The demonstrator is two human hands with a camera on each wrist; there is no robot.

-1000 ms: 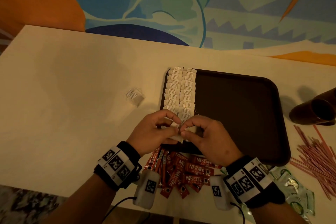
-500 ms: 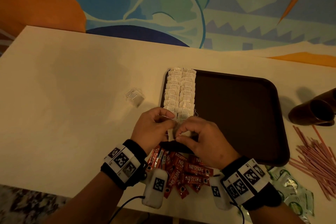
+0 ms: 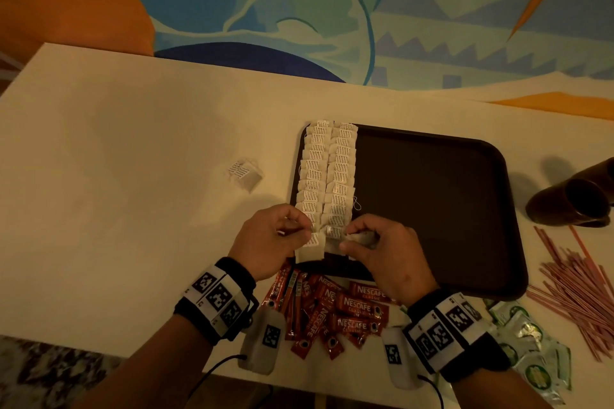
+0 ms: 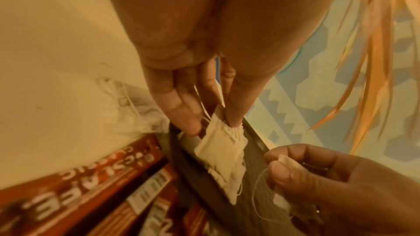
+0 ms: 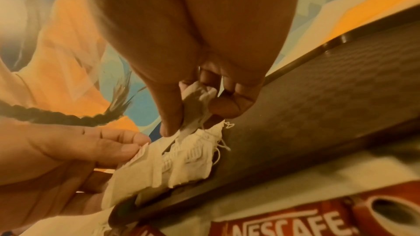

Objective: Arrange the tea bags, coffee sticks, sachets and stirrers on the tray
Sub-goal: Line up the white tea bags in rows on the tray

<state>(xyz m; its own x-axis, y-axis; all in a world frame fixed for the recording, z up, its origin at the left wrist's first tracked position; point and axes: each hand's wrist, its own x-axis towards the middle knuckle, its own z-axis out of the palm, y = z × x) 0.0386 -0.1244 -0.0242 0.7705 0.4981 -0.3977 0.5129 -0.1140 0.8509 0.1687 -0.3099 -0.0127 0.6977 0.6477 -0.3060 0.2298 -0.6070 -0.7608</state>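
Cream table (image 3: 133,176) is sitting in front of a blue-green mural, carrying a dark tray (image 3: 432,209). Two columns of tea bags (image 3: 327,169) are lying along the tray's left edge. Left hand (image 3: 269,239) is pinching a tea bag (image 3: 310,251) at the near end of the left column, fingers curled, bag overhanging the tray's near rim. Right hand (image 3: 382,249) is pinching another crumpled tea bag (image 5: 196,103) between thumb and fingers, just above the right column's near end. Loose tea bags (image 3: 245,174) are lying left of the tray. Coffee sticks (image 3: 335,315) are piled by the near edge, stirrers (image 3: 578,285) and green sachets (image 3: 528,342) are lying right, near a dark cup (image 3: 571,202) tipped on its side.
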